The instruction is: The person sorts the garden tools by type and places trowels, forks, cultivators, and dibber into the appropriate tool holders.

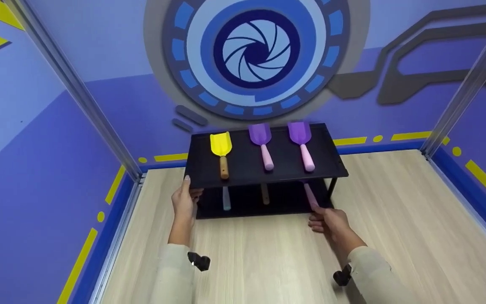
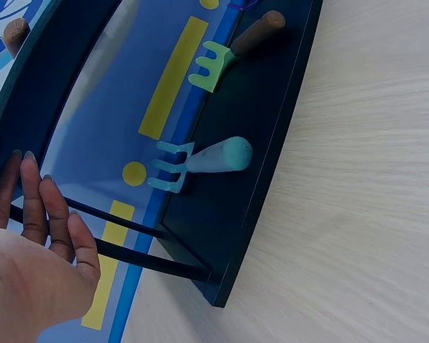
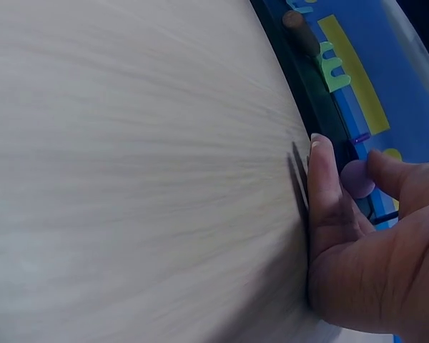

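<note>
A black two-tier rack (image 1: pixel 243 169) stands against the back wall. My left hand (image 1: pixel 183 202) holds its upper tier at the front left corner, thumb on the edge and fingers beneath. On the lower tier, my right hand (image 1: pixel 331 221) pinches the pink handle (image 1: pixel 310 195) of a small tool between thumb and fingers; in the right wrist view a bit of purple (image 3: pixel 361 138) shows beyond the handle end, the rest is hidden. Beside it lie a green hand rake (image 2: pixel 213 66) with a brown handle and a light blue hand rake (image 2: pixel 218 156).
On the upper tier lie a yellow shovel (image 1: pixel 221 145) with a wooden handle and two purple shovels (image 1: pixel 260 134) with pink handles. The rack stands on a light wood table (image 1: pixel 260 257). Patterned blue walls (image 1: pixel 116 105) with metal corner posts (image 1: pixel 74 84) enclose it.
</note>
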`<state>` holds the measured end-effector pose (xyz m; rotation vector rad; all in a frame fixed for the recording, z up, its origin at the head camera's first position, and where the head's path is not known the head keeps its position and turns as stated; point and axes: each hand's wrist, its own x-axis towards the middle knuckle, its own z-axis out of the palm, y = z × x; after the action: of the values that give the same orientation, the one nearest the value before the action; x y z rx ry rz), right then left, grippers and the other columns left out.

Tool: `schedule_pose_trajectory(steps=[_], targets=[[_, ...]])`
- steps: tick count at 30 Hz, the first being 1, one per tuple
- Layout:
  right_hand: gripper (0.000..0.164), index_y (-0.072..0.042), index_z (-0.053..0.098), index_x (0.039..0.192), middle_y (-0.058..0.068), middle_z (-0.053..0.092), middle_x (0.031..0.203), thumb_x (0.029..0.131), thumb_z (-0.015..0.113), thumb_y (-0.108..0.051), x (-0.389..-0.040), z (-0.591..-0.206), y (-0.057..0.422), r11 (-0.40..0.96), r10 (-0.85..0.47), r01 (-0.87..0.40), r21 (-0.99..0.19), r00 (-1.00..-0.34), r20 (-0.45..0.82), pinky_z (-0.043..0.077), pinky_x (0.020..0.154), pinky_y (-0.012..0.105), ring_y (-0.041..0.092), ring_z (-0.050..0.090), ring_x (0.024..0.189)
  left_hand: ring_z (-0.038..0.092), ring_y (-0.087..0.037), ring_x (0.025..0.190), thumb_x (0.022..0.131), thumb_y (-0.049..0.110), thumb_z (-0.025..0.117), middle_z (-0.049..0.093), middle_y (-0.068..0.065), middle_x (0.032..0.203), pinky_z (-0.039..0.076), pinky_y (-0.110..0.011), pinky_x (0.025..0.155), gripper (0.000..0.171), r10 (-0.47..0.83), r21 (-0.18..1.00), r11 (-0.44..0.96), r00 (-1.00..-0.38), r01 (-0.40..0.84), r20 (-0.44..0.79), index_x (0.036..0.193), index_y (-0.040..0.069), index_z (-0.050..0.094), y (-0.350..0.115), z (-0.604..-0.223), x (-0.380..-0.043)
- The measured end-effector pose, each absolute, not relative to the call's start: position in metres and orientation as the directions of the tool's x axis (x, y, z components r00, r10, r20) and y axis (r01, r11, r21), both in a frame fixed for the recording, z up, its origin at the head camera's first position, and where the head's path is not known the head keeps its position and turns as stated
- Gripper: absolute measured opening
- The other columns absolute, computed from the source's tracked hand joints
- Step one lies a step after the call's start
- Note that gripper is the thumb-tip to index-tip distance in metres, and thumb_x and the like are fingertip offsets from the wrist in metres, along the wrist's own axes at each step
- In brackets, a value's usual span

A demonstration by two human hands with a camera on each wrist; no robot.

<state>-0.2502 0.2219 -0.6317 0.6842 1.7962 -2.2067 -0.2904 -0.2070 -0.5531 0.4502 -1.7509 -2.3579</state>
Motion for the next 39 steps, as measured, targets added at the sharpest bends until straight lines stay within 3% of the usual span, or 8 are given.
schedule_pose_trajectory(steps=[6,11,16,32,39], targets=[[0.043,0.015,0.07,0.116,0.013,0.08,0.081,0.103,0.072,-0.026,-0.253,-0.63,0.222,-0.213,0.146,0.484,-0.849,-0.843,-0.518,0.066,0.066,0.033,0.02,0.078,0.069,0.063,-0.018,0.081,0.11,0.044,0.058,0.072,-0.002,0.078,0.044,-0.032,0.081,0.049,-0.309,0.95,-0.312,-0.945,-0.008,-0.109,0.081,0.007,0.071,-0.206,-0.557,-0.292],[0.044,0.016,0.067,0.117,0.012,0.08,0.081,0.103,0.071,-0.027,-0.252,-0.628,0.221,-0.186,0.153,0.501,-0.845,-0.835,-0.529,0.066,0.067,0.034,0.02,0.079,0.07,0.063,-0.021,0.085,0.111,0.039,0.058,0.071,-0.001,0.077,0.044,-0.037,0.085,0.045,-0.305,0.945,-0.328,-0.948,0.018,-0.088,0.077,0.012,0.069,-0.207,-0.559,-0.292],[0.046,0.014,0.069,0.113,0.012,0.079,0.078,0.104,0.071,-0.03,-0.254,-0.626,0.221,-0.18,0.162,0.516,-0.837,-0.824,-0.543,0.066,0.065,0.034,0.02,0.078,0.067,0.065,-0.021,0.088,0.111,0.041,0.058,0.072,-0.001,0.08,0.046,-0.034,0.085,0.043,-0.298,0.952,-0.308,-0.95,0.007,-0.09,0.077,0.016,0.07,-0.207,-0.559,-0.292],[0.043,0.01,0.069,0.1,0.01,0.076,0.07,0.103,0.071,-0.032,-0.259,-0.628,0.218,-0.189,0.183,0.532,-0.825,-0.807,-0.562,0.063,0.056,0.033,0.017,0.075,0.058,0.064,-0.023,0.09,0.11,0.044,0.058,0.073,-0.001,0.081,0.043,-0.035,0.086,0.044,-0.304,0.948,-0.317,-0.944,-0.026,-0.128,0.077,0.017,0.07,-0.206,-0.559,-0.292],[0.044,0.008,0.068,0.1,0.007,0.075,0.07,0.101,0.074,-0.035,-0.261,-0.632,0.214,-0.114,0.215,0.51,-0.853,-0.825,-0.522,0.063,0.057,0.032,0.015,0.074,0.059,0.065,-0.022,0.086,0.11,0.045,0.058,0.074,-0.002,0.08,0.046,-0.034,0.083,0.045,-0.327,0.951,-0.308,-0.937,-0.018,-0.124,0.078,0.015,0.072,-0.208,-0.559,-0.292]])
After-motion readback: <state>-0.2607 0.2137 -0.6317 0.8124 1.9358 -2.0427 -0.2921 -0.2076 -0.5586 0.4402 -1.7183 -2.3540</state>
